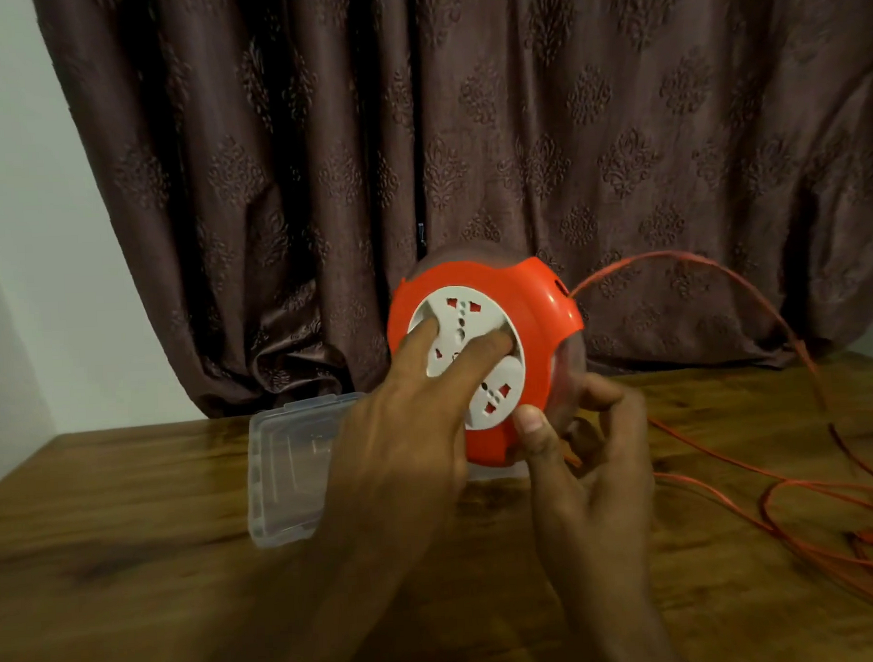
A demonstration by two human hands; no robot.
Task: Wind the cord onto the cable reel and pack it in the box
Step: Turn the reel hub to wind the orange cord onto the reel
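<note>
An orange cable reel (533,301) with a white socket face (466,324) is held on edge above the wooden table (135,569). My right hand (591,479) grips its lower rim, thumb on the front. My left hand (404,432) has two fingers pressed into recesses of the white face. An orange cord (731,473) leaves the reel's right side, arcs up and falls in loose loops on the table at right. A clear plastic box (285,467) lies behind my left hand, partly hidden.
A brown patterned curtain (465,129) hangs right behind the table's far edge. A white wall (21,249) is at left. The cord's loops cover the table's right side up to the frame edge.
</note>
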